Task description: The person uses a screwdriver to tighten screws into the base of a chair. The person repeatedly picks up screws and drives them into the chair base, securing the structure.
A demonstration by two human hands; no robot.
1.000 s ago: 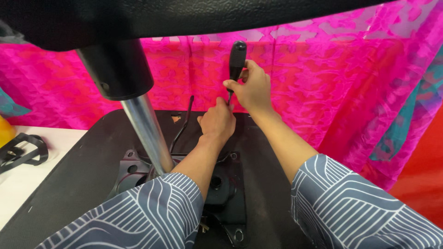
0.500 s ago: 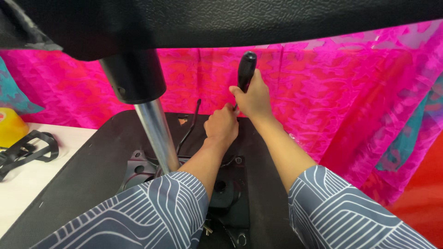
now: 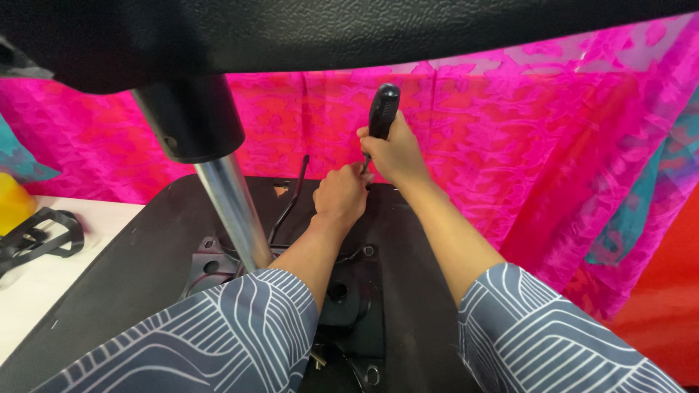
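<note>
Both arms reach forward, sleeves at the elbows. The right hand [image 3: 389,154] is clenched upright; the left hand [image 3: 338,198] is curled just below it, touching

Screwdriver handle [image 3: 383,110]: black plastic, smooth, slight gloss. Gas-lift column [image 3: 234,211]: polished metal, reflective. Seat underside [image 3: 131,269]: matt black. Overhead panel [image 3: 349,29]: black, pebbled grain. Backdrop cloth [image 3: 524,145]: thin pink patterned fabric. Sleeves [image 3: 218,335]: soft printed cloth.

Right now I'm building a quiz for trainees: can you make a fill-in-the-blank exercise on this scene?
The right hand grips a screwdriver with a ____ handle.
The left hand rests on the black ____ of an upturned chair.
A shiny ____ cylinder rises from the mechanism plate.
The cloth backdrop is mostly ____.

Missing: black; seat underside; metal; pink
</note>
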